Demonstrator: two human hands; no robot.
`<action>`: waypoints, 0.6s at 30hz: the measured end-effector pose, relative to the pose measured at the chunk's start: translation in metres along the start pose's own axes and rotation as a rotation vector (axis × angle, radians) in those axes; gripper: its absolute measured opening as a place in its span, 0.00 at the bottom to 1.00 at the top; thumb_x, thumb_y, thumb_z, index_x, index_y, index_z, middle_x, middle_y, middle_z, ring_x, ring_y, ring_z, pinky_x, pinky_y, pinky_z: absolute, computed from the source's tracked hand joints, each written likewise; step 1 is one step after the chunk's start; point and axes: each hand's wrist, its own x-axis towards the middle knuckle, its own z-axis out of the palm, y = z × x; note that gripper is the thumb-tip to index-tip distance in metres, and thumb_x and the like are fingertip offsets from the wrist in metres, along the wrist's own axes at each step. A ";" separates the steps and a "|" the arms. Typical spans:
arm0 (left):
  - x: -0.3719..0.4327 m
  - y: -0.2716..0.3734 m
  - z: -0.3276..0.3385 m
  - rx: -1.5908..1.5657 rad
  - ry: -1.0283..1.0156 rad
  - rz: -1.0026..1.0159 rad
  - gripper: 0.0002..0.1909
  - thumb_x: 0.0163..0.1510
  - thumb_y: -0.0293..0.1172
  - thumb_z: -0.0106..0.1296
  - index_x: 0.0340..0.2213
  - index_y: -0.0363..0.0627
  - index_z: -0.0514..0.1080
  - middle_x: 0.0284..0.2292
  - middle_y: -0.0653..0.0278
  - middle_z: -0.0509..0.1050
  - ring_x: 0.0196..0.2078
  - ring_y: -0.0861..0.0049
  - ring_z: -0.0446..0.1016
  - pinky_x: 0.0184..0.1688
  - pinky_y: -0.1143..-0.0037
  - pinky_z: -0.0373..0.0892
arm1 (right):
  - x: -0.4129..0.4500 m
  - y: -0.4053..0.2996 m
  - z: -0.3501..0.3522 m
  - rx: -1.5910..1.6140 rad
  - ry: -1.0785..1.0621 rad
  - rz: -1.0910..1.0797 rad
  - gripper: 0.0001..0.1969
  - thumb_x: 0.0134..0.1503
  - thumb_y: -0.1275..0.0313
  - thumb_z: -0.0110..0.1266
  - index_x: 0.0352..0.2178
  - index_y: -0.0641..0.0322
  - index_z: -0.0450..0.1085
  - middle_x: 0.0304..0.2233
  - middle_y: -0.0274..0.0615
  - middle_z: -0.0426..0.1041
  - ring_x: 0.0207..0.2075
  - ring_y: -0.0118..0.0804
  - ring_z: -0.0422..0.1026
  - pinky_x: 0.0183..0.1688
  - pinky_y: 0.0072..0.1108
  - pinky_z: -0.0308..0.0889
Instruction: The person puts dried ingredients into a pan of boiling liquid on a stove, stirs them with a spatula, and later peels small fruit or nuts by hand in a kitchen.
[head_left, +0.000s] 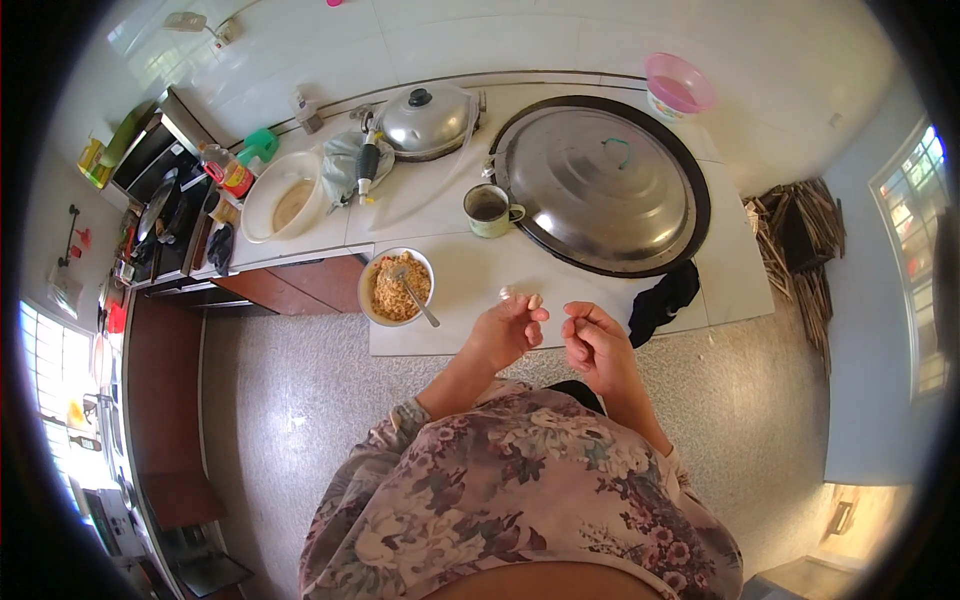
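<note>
My left hand (511, 331), over the front edge of the white tiled counter (465, 330), pinches a small pale piece (535, 301) that looks like a garlic clove. Another pale bit (505, 291) shows just past its knuckles; whether it is held or lies on the counter is unclear. My right hand (598, 346) faces it a short gap away, fingers curled together, with nothing visible in them. Left of my hands is a white bowl (363, 298) of crumbly orange-brown food (397, 296) with a metal spoon (421, 298) resting in it.
A green enamel mug (491, 226) stands beside a large lidded wok (600, 180). Black cloth (664, 304) hangs over the counter edge. Further left are a smaller lidded pan (427, 124), a whitish basin (259, 202), an oil bottle (229, 172) and a gas stove (161, 202). Firewood (814, 225) is stacked right.
</note>
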 end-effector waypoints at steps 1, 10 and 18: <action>0.003 0.001 -0.011 0.000 0.002 -0.001 0.08 0.51 0.35 0.44 0.27 0.44 0.64 0.27 0.62 0.71 0.26 0.76 0.66 0.27 0.80 0.62 | -0.001 0.000 -0.006 0.007 0.013 0.014 0.08 0.54 0.76 0.37 0.36 0.61 0.62 0.20 0.32 0.62 0.14 0.19 0.54 0.15 0.12 0.48; 0.012 -0.002 -0.160 0.060 0.950 0.118 0.03 0.44 0.22 0.42 0.23 0.36 0.64 0.22 0.57 0.69 0.21 0.68 0.69 0.16 0.77 0.59 | -0.012 0.003 -0.050 0.003 0.150 0.016 0.08 0.55 0.73 0.38 0.36 0.59 0.62 0.18 0.31 0.61 0.13 0.19 0.53 0.13 0.11 0.46; -0.010 -0.003 -0.116 0.167 0.785 0.030 0.06 0.40 0.29 0.53 0.16 0.47 0.66 0.13 0.67 0.67 0.13 0.81 0.65 0.12 0.81 0.57 | -0.001 0.022 -0.064 0.048 0.162 0.105 0.07 0.52 0.74 0.42 0.34 0.57 0.65 0.19 0.33 0.63 0.15 0.22 0.57 0.14 0.14 0.51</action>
